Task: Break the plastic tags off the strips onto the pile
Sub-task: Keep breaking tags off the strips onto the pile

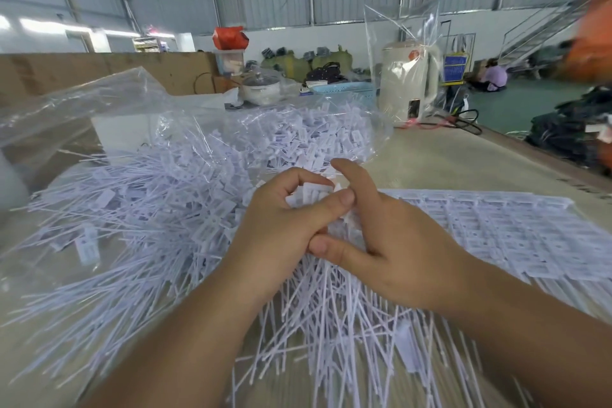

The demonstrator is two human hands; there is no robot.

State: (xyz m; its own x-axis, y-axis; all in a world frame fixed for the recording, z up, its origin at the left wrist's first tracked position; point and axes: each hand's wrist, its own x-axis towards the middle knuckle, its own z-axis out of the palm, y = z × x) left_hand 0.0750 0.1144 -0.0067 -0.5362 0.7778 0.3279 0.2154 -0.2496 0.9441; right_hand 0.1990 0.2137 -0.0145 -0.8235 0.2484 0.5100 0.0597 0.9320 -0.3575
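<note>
**Snapping tags at the near edge of the pile**

Both hands meeting just above the near edge of the big loose pile of white plastic tags and thin stems (172, 195). Left hand (281, 225) curled, thumb and forefinger pinched on a short white strip of small rectangular tags (314, 194); right hand (394, 242) closed on the same strip from the other side, thumb pressed underneath, forefinger lifted and pointing up over it. Exact number of tags between the fingers not readable, hidden by the knuckles.

Right of the pile, flat on the beige table (447, 156): a wide white sheet of unbroken tag strips (496, 228), touching the pile's near fringe. Over the pile's far side, a crumpled clear plastic bag (99, 103). Beyond the pile, a cream electric kettle in clear wrap (410, 83).

Likely handling: featherlight, thin, stiff but brittle at the narrow necks joining tag to stem, so a short bend or twist probably enough to part them. Smooth plastic, probably slippery; best gripped flat on a tag face with one hand, the stem close beside the neck with the other. Too long a lever likely to flex, not snap. Freed pieces light enough to scatter, so best dropped low over the pile.
</note>
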